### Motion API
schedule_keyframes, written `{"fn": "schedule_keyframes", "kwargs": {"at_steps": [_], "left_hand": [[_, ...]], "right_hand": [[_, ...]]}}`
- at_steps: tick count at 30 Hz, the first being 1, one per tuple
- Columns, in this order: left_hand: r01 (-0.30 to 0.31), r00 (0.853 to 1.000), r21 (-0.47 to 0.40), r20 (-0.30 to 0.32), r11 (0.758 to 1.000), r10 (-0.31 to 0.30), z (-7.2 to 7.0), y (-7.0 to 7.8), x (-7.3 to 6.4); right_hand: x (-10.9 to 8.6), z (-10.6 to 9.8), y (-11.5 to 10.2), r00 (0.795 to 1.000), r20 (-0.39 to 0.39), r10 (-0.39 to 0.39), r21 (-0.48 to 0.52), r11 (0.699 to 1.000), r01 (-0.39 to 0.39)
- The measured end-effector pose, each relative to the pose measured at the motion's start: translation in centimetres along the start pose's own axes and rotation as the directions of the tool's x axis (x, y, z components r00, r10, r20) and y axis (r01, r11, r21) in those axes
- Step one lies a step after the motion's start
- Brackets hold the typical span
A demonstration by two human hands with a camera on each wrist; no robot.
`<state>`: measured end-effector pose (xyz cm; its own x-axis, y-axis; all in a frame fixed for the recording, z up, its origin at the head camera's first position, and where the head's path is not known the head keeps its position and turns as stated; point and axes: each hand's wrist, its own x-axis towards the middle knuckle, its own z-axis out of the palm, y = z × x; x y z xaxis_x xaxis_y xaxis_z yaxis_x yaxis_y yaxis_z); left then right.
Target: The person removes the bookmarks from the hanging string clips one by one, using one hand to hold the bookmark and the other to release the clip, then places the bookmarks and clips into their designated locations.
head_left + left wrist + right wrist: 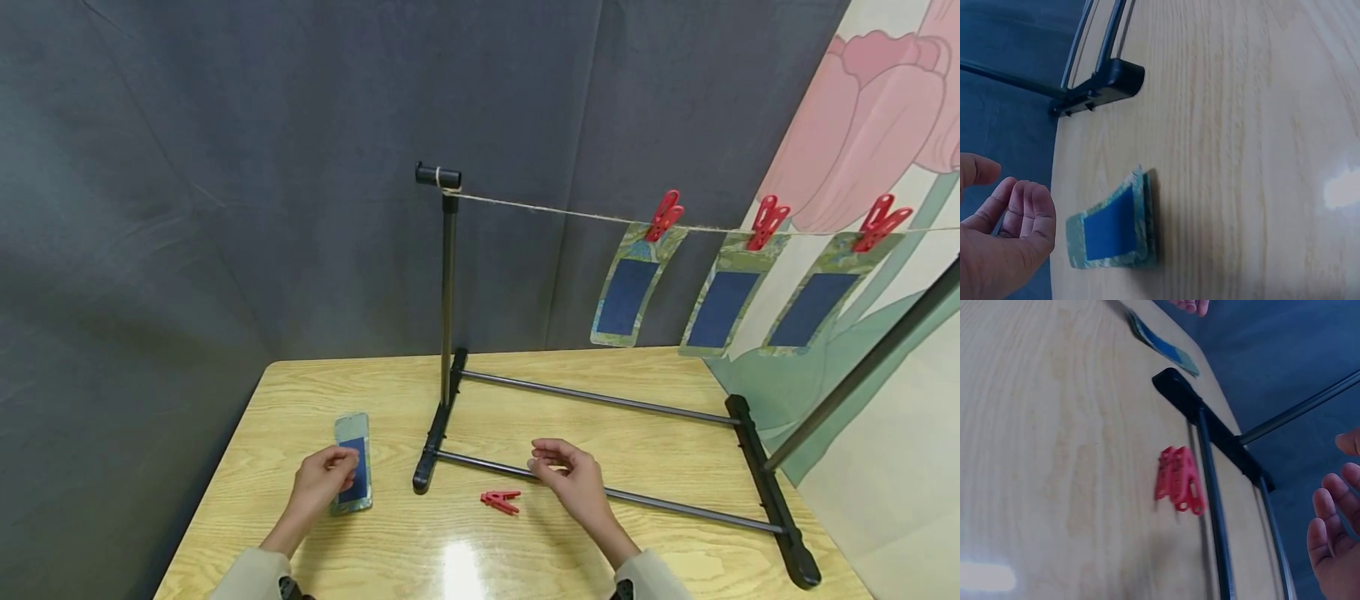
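My left hand (326,477) hovers over a small stack of cards (1113,228) with patterned green edges and dark blue middles. In the left wrist view its fingers are loosely curved and hold nothing. The stack lies on the table, its cards slightly bowed. My right hand (573,483) is raised above the front bar of the black stand (525,472), thumb apart from the relaxed fingers, with nothing between them. Red clothespins (1179,481) lie close together on the table in front of that bar, between the two hands.
A string (540,207) runs rightward from the stand's left post (448,292). Three cards hang from it, each under a red clothespin (664,217). The wooden table (405,550) ends at a dark curtain (300,208) behind, with a painted wall (862,142) at right.
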<state>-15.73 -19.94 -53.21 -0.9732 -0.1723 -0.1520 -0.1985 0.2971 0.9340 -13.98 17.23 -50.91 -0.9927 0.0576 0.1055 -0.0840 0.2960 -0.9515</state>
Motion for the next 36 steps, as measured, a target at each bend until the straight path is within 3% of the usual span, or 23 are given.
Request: {"fn": "schedule_keyframes", "kwargs": {"at_steps": [13,19,27,36], "left_hand": [[-0.05,0.998,-0.002,0.027,0.999,0.05,0.6,2.2,-0.4],[-0.072,0.996,0.004,0.046,0.997,0.072,0.7,3.0,-0.5],[-0.103,0.992,-0.023,0.072,0.994,0.105,0.8,4.0,-0.6],[-0.124,0.987,-0.034,0.099,0.992,0.127,1.1,5.3,-0.4]], "right_hand": [[-0.4,-1.6,-6.5,0.99,0.06,-0.129,-0.087,0.987,0.134],[-0.1,-2.0,-7.1,0.983,0.092,-0.159,-0.084,0.982,0.167],[1.3,-2.8,-5.5,0.962,0.123,-0.244,-0.098,0.961,0.257],[2.0,-3.9,-7.1,0.949,0.147,-0.28,-0.094,0.951,0.295]]}}
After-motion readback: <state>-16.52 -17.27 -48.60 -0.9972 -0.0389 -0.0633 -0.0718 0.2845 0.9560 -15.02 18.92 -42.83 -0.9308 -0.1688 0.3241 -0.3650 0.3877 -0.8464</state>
